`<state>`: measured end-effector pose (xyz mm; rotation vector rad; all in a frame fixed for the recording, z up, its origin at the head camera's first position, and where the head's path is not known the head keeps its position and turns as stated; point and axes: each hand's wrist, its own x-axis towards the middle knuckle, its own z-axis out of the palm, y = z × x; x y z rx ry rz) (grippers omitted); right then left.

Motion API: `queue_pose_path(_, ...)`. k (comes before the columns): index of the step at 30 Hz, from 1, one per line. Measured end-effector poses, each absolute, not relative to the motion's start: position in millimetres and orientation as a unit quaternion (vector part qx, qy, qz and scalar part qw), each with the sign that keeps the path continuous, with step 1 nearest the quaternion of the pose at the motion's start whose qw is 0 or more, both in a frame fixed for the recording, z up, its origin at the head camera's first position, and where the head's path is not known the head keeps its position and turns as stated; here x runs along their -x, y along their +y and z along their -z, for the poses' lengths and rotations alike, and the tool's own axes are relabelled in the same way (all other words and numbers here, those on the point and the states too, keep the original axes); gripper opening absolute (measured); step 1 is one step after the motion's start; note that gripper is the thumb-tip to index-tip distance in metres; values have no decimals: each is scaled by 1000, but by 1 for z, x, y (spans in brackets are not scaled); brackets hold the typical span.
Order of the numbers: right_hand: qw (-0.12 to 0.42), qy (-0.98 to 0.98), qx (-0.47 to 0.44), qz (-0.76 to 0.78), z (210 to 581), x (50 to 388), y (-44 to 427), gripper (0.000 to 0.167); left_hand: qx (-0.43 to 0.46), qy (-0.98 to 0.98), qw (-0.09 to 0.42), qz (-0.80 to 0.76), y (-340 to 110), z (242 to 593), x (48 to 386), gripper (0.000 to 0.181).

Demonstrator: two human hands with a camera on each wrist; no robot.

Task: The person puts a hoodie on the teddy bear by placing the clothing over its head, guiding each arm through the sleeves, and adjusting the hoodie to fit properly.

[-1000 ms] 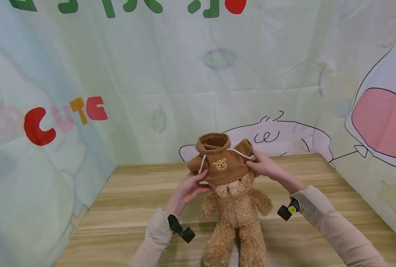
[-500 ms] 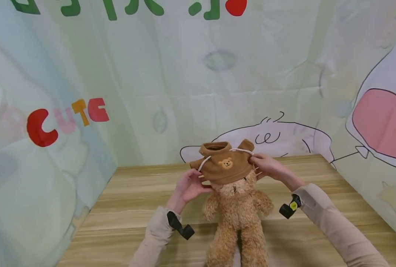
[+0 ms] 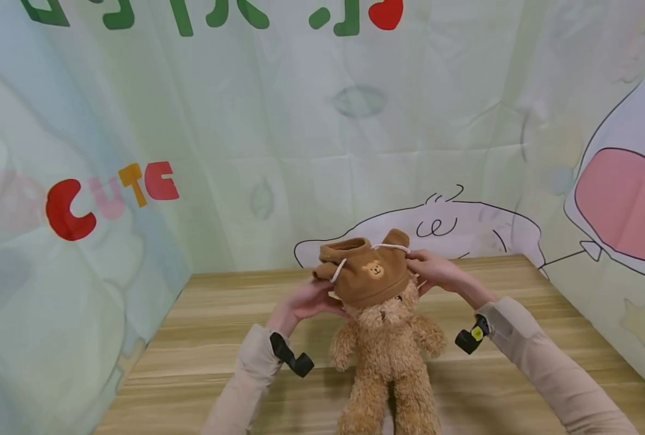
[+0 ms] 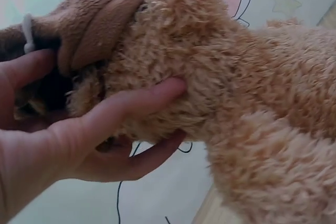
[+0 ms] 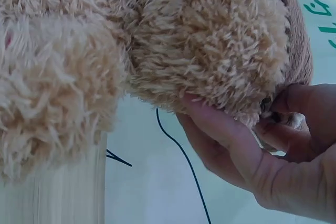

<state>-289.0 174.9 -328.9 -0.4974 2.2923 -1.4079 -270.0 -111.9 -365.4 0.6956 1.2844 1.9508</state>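
Observation:
A brown doll hoodie (image 3: pixel 363 284) with a bear-face patch and white drawstrings sits over the top of a fluffy teddy bear's (image 3: pixel 390 344) head, its hem low on the brow. At the hoodie's left side, my left hand (image 3: pixel 311 302) grips the hem, and lower fingers (image 4: pixel 152 98) lie against the bear's cheek. On the opposite side, my right hand (image 3: pixel 436 272) pinches the hem by the sleeve, with a finger touching the fur in the right wrist view. The hoodie covers the bear's ears, while its nose and one eye show.
The bear's body is on a wood-grain table (image 3: pixel 219 350). Behind it and at both sides hang printed cloth backdrops (image 3: pixel 246 121). Black wrist cameras (image 3: pixel 295 359) are strapped to both sleeves.
The hoodie has come down lower over the bear's head, its collar tipping left. Both hands stay at its sides, and the left has turned slightly inward.

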Motion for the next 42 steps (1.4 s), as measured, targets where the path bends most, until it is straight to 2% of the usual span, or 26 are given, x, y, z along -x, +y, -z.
queue_pose_path(2, 208, 821, 173, 504, 328, 289, 175, 43, -266, 504, 354, -742, -113, 362, 273, 22)
queue_pose_path(6, 229, 807, 158, 521, 326, 289, 174, 43, -202, 549, 348, -732, -108, 352, 275, 37)
queue_pose_path(10, 244, 798, 127, 537, 326, 291, 172, 36, -110, 607, 306, -725, -94, 349, 276, 48)
queue_pose_path(13, 263, 790, 107, 544, 326, 293, 172, 41, -78, 636, 272, -717, -89, 362, 286, 47)
queue_pose_path(17, 307, 780, 92, 538, 326, 299, 173, 55, -95, 669, 231, -700, -97, 429, 351, 45)
queue_pose_path(21, 338, 781, 84, 519, 326, 304, 170, 53, -73, 697, 207, -683, -103, 502, 424, 44)
queue_pose_path(23, 341, 784, 76, 513, 330, 307, 168, 51, -48, 674, 234, -699, -105, 521, 444, 45)
queue_pose_path(27, 346, 779, 52, 520, 356, 325, 168, 43, -65, 525, 330, -781, -116, 550, 470, 56)
queue_pose_path(29, 365, 761, 54, 534, 379, 344, 172, 38, -71, 467, 360, -805, -119, 555, 470, 59)
queue_pose_path(32, 374, 747, 46, 547, 401, 358, 175, 33, -73, 425, 372, -822, -118, 551, 457, 58)
queue_pose_path(36, 364, 746, 2, 557, 391, 338, 167, 34, -103, 415, 385, -818, -118, 535, 431, 48)
queue_pose_path(38, 378, 729, 3, 571, 380, 325, 165, 36, -128, 408, 396, -813, -120, 532, 426, 45)
queue_pose_path(40, 397, 715, 7, 575, 373, 318, 163, 38, -131, 396, 413, -810, -123, 541, 433, 44)
queue_pose_path(42, 420, 703, 20, 573, 369, 315, 163, 39, -122, 386, 436, -804, -127, 567, 456, 46)
